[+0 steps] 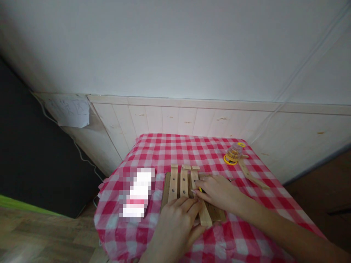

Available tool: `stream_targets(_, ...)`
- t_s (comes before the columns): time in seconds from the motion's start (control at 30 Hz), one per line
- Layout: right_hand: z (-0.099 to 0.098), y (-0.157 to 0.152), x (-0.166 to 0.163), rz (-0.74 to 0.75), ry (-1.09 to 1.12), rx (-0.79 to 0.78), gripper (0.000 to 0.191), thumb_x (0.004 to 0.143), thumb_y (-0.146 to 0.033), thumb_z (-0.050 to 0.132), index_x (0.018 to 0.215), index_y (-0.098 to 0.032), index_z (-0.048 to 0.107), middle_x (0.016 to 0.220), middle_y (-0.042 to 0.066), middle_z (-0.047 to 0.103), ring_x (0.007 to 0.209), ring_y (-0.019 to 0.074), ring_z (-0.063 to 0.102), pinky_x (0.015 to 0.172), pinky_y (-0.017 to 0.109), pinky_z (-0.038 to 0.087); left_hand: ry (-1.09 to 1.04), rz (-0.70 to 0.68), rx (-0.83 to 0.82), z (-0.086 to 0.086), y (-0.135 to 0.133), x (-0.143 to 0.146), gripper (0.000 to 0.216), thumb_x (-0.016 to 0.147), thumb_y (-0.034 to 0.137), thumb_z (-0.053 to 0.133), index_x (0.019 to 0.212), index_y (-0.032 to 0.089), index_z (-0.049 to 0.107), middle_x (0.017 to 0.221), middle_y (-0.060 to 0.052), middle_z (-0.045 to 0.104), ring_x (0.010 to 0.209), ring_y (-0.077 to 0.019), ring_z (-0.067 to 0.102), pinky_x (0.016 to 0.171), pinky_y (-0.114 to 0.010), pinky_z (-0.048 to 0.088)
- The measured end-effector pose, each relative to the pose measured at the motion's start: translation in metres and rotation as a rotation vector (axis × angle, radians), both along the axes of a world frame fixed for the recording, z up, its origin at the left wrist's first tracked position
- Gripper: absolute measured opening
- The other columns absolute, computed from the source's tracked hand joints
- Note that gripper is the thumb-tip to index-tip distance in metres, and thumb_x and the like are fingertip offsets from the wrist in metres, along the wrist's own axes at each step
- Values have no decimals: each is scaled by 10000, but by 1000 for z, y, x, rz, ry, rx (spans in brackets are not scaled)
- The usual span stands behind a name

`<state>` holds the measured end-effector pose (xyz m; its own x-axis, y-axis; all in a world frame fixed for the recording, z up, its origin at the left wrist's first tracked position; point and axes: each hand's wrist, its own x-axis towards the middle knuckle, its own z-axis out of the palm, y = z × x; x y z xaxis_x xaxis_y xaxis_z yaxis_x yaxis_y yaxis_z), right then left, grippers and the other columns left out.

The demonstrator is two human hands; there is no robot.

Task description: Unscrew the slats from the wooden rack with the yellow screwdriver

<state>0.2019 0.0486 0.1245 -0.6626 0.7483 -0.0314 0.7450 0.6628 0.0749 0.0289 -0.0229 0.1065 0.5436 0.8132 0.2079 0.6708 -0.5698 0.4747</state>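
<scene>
Slatted frame (pixel 175 182): lay flat on the checked cloth (pixel 192 149) near the table's middle, its three slats running from 6 to 12 o'clock.
Left hand (pixel 175 223): rested on the frame's 6 o'clock end, fingers spread flat and gripping nothing; judging by the palm-down press, it was there to keep the frame from sliding on the slick cloth.
Right hand (pixel 219 191): reached in from 4 o'clock, fingers bunched closed around a small yellow item (pixel 200 189) whose tip alone showed, set against the rightmost slat; what the item was could not be told.
Frame material: pale raw wood, square-edged strips over a darker board, small dark screw heads dotting each slat.
Cloth: thin, glossy, red-and-white squares, wrinkled where it fell over the edges.
Clear jar (pixel 234 153): stood at 2 o'clock from the frame, rounded, see-through plastic with yellow rims, apart from both hands but probably within reach.
Loose strip (pixel 251 174): same pale wood, lying slantwise just beside the jar.
Blurred packet (pixel 138 197): white and red, at 9 o'clock just beside the frame.
Wall panelling (pixel 192 120): painted vertical boards, scuffed, at 12 o'clock.
</scene>
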Motion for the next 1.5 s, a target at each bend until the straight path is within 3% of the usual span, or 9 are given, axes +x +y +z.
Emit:
stream_targets(0.23, 3, 9, 0, 130, -43, -52, 156, 916, -236, 595, 836, -169, 711, 836, 70, 779, 752, 227, 734, 565, 270, 465, 20, -4, 8, 2, 1, 0, 319, 821, 233, 789, 1113, 162, 683, 1125, -89, 733, 1014, -292, 683, 867, -439, 577)
stream_targets(0.47, 12, 13, 4, 170, -53, -79, 143, 919, -235, 592, 852, -168, 699, 822, 61, 772, 747, 233, 736, 517, 272, 415, 5, -2, 38, 0, -1, -1, 292, 836, 286, 788, 1081, 159, 693, 1127, -100, 735, 1004, -293, 689, 850, -434, 588)
stream_targets(0.7, 11, 15, 7, 327, -92, 6, 73, 923, -191, 605, 913, -154, 667, 864, 47, 762, 763, 235, 730, 491, 281, 411, -15, -16, 46, -1, 0, -1, 323, 825, 274, 802, 1104, 156, 691, 1150, -99, 732, 1001, -298, 697, 839, -441, 598)
stream_targets(0.9, 10, 18, 8, 412, -79, 0, 197, 853, -8, 587, 955, -163, 650, 927, 46, 763, 801, 199, 719, 578, 283, 487, 10, -24, 50, -1, 0, -1, 386, 832, 275, 795, 1170, 138, 669, 1138, -105, 735, 1010, -291, 696, 849, -432, 598)
stream_targets(1.13, 13, 21, 9, 506, -31, -36, 175, 922, -27, 545, 999, -146, 647, 1061, 61, 756, 943, 194, 710, 766, 304, 549, 5, -22, 53, -1, 1, -1, 351, 842, 288, 787, 1142, 138, 684, 1131, -112, 736, 992, -286, 702, 843, -419, 600)
stream_targets(1.27, 15, 21, 15, 418, 34, -91, 108, 940, -141, 585, 1029, -149, 646, 1038, 67, 754, 903, 209, 718, 716, 310, 551, 2, -23, 37, -1, 0, -2, 358, 828, 278, 802, 1139, 142, 687, 1137, -106, 737, 1000, -295, 700, 851, -435, 599)
stream_targets(1.4, 21, 17, 15, 192, 103, -117, 255, 955, -369, 591, 1099, -166, 643, 1116, 92, 744, 843, 226, 732, 638, 308, 540, 15, -29, 17, 0, 0, -2, 380, 818, 244, 810, 1159, 142, 679, 1176, -107, 724, 1028, -301, 691, 864, -440, 596)
stream_targets(1.5, 19, 13, 9, 93, 30, -83, 257, 981, -378, 539, 957, -167, 684, 982, 88, 775, 768, 235, 740, 563, 286, 495, 32, -35, 3, 1, 0, -1, 368, 831, 230, 796, 1166, 141, 674, 1179, -105, 722, 1049, -301, 682, 883, -450, 588)
